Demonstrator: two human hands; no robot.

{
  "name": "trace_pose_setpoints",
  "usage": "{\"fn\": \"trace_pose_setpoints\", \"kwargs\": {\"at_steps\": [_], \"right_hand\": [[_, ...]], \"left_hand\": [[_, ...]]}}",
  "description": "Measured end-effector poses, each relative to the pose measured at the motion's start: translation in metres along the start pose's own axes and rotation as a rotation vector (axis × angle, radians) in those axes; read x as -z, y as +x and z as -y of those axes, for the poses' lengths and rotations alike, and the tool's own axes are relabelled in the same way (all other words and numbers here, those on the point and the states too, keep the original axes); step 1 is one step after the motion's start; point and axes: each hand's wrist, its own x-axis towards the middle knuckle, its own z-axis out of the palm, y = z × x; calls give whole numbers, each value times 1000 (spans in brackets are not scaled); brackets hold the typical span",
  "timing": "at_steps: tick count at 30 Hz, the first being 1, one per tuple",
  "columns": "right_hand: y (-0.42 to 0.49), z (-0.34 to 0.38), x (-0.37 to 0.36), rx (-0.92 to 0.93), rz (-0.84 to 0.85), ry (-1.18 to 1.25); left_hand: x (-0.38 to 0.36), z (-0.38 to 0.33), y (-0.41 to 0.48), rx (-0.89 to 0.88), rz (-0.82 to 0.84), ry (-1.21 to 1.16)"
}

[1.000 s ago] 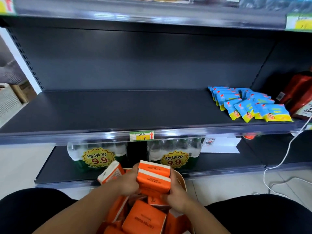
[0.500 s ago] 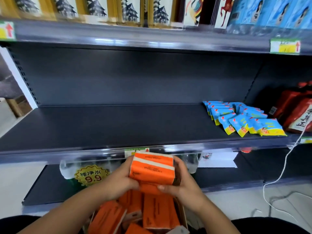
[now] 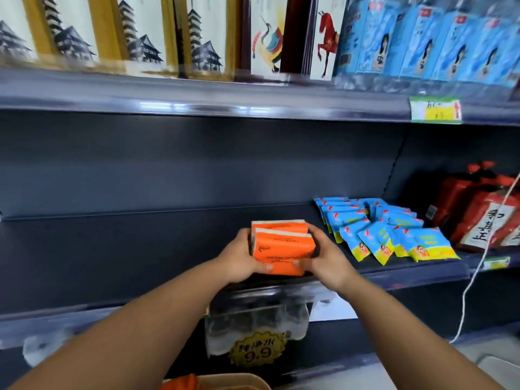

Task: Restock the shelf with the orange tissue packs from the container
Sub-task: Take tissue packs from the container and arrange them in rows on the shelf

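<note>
Two orange tissue packs (image 3: 281,246), stacked one behind the other, are held between both hands over the front part of the dark middle shelf (image 3: 126,249). My left hand (image 3: 239,257) grips their left side and my right hand (image 3: 326,254) grips their right side. I cannot tell whether the packs touch the shelf. The container (image 3: 239,381) shows only as a beige rim at the bottom edge, with an orange pack (image 3: 180,383) peeking out of it.
Blue and yellow sachets (image 3: 388,235) lie fanned out just right of the packs. Red bags (image 3: 484,220) stand further right. A white cord (image 3: 472,277) hangs at the right. Bottled water (image 3: 256,322) sits on the shelf below; picture boxes and blue packs fill the shelf above.
Both hands lifted the two orange packs out of the container and carried them up and forward to the middle shelf. The view tilted upward, so the container dropped almost out of sight.
</note>
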Motion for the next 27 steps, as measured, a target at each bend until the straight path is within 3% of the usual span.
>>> {"fn": "trace_pose_setpoints", "kwargs": {"at_steps": [8,14,21,27], "right_hand": [[53,-51,34,-86,-42,-227],[111,-60,37,-209,-179,-403],[155,-56,22,-281,-220,-190],[178,-68,29,-315,-151,-220]], "left_hand": [[-52,4,82,12,-1,91],[-68,-6,141,15,-130,129],[-68,-15,192,29,-134,158],[-70,-17,220,46,-151,178]]}}
